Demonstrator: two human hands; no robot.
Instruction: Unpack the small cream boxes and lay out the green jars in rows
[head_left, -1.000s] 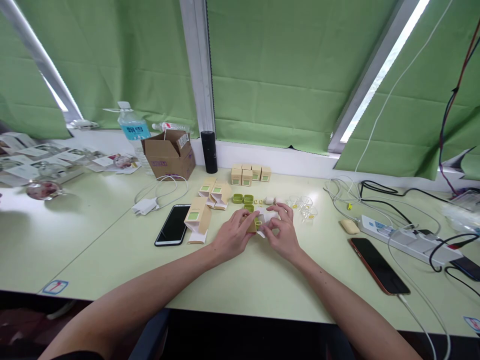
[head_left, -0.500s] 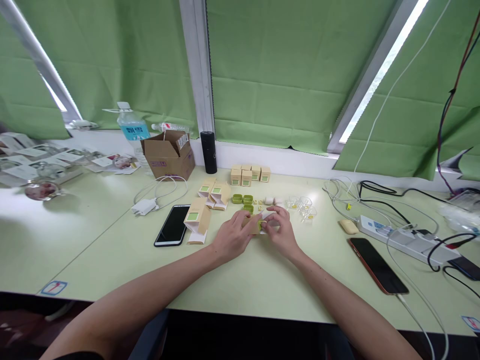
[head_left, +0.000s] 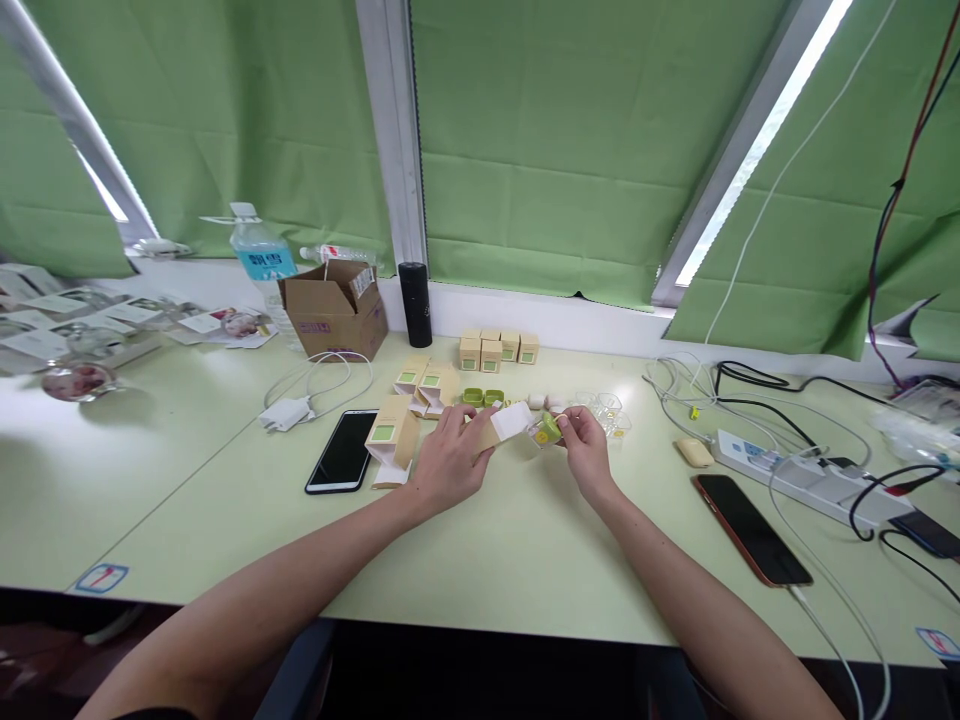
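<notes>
In front of me, my left hand (head_left: 454, 455) grips a small kraft-paper box (head_left: 486, 434) with its white flap (head_left: 511, 420) sticking out to the right. My right hand (head_left: 589, 450) pinches a small green cup with a clear cover (head_left: 546, 430), just right of that flap. Behind my hands stand green square cups (head_left: 483, 397), two small pale rolls (head_left: 545, 401) and clear plastic cups (head_left: 604, 405). Left of my left hand, open kraft boxes (head_left: 391, 440) rest with their flaps out. A row of closed kraft boxes (head_left: 490, 357) stands farther back.
A black phone (head_left: 341, 452) lies at left, near a white charger (head_left: 287, 413). Behind are a cardboard carton (head_left: 334, 315), a water bottle (head_left: 262, 260) and a black cylinder (head_left: 415, 305). At right lie another phone (head_left: 752, 530), a yellow case (head_left: 694, 453) and a power strip (head_left: 795, 480) with cables.
My hands have moved apart. The green cup, earlier between both hands at the box, is now outside it in my right hand, while the box stays in my left, its flap showing.
</notes>
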